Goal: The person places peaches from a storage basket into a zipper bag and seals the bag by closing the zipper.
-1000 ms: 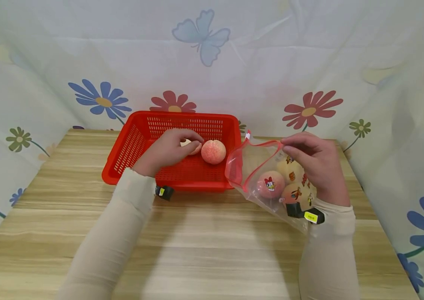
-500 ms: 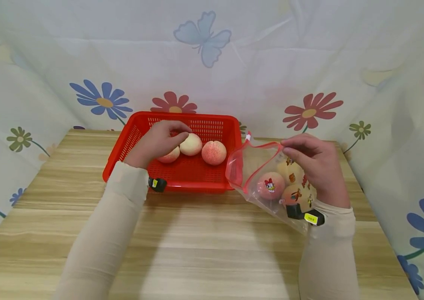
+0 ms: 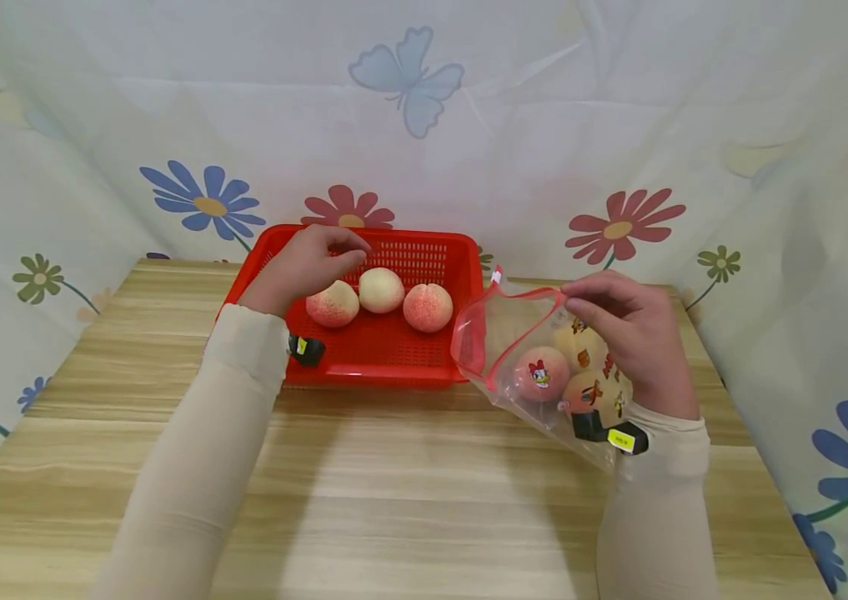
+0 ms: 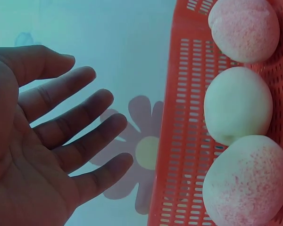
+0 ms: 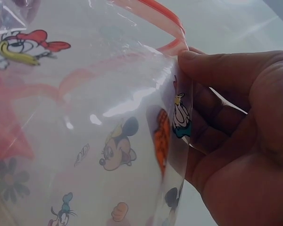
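While the right grip (image 3: 637,337) pinches a clear bag (image 5: 89,115), the left grip (image 3: 302,265) hangs spread, three peaches (image 3: 381,291) beside it

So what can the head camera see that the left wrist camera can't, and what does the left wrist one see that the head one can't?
Only the head view shows the right hand pinching the clear bag, the bagged peaches inside it, and the wooden table.

Only the left wrist view shows the palm side of the left hand, with nothing in it.

Both show the left hand, the red basket, the three peaches in it and a printed flower.
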`<state>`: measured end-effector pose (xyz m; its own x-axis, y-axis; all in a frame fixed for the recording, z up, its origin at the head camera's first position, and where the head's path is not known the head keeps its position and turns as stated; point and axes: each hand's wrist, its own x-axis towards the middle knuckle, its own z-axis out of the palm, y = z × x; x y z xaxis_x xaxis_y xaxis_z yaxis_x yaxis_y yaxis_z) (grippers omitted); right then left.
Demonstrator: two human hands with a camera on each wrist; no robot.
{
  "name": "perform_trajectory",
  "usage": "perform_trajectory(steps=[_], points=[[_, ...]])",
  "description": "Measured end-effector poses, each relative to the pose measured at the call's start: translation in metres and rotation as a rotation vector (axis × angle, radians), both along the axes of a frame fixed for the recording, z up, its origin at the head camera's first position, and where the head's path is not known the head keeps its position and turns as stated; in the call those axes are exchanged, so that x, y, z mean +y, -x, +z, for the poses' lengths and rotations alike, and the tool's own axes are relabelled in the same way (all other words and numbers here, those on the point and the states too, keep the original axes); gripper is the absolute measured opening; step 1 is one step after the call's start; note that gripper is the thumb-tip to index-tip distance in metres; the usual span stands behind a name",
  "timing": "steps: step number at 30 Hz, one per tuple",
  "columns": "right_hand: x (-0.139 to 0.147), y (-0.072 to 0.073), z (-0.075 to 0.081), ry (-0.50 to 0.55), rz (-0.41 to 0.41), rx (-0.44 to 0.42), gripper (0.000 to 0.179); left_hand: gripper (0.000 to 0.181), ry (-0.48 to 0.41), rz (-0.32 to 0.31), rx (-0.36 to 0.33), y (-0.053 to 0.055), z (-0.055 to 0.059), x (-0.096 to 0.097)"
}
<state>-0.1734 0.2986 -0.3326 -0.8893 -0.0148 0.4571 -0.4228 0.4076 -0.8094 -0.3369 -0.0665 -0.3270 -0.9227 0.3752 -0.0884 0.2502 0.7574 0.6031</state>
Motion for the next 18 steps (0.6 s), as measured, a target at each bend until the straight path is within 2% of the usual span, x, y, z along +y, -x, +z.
perform_trajectory(steps=[7, 14, 18], points=[[0.000, 0.001, -0.001, 0.050, 0.051, 0.019, 0.017, 0.040, 0.010, -0.004, -0.030, 0.012, -0.002, -0.005], [0.000, 0.002, -0.002, 0.038, 0.044, 0.016, 0.017, 0.045, 0.046, 0.013, -0.046, 0.026, -0.008, -0.012], [-0.001, 0.002, -0.002, 0.055, 0.061, 0.018, 0.017, 0.047, 0.049, 0.020, -0.064, 0.030, -0.013, -0.014]])
